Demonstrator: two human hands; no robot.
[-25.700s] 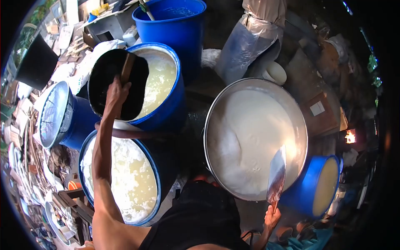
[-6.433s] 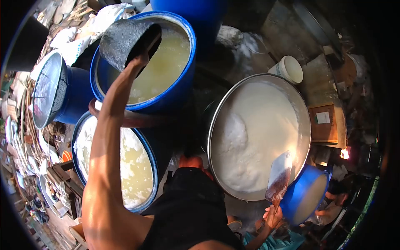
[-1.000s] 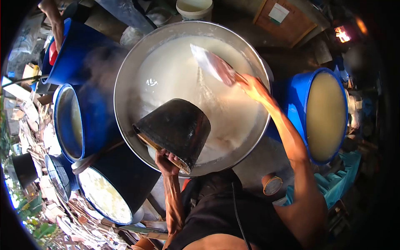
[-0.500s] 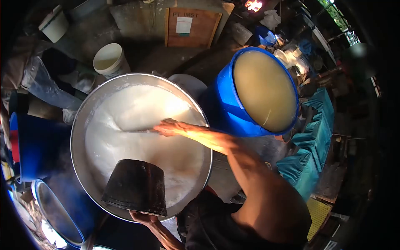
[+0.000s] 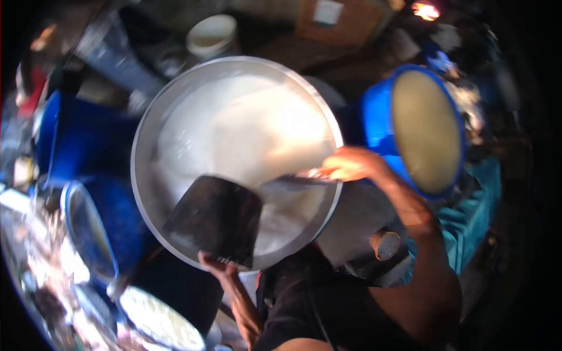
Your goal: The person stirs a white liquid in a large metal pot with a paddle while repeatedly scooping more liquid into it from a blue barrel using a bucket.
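Observation:
A wide metal vat (image 5: 137, 169) stands in front of me, holding cloudy white liquid (image 5: 216, 126). My left hand (image 5: 218, 266) grips the lower edge of a black bucket (image 5: 215, 221), which is tilted over the vat's near side. Its inside is hidden from me. In my right hand (image 5: 349, 164), closed at the vat's right rim, is the handle of a dark, long tool (image 5: 301, 177). The tool points left over the liquid beside the bucket; blur hides the shape of its far end.
To the right is a blue tub (image 5: 374, 117) of yellowish liquid. Blue barrels (image 5: 126, 228) stand on the left, above a round container of pale contents (image 5: 161, 319). A white bucket (image 5: 212, 38) sits behind the vat. Teal sheeting (image 5: 468, 216) lies at right; fire (image 5: 426, 11) burns at the back.
My right hand has drawn the tool back from the vat's middle to its right rim. The black bucket stays over the near side. The whole view has shifted.

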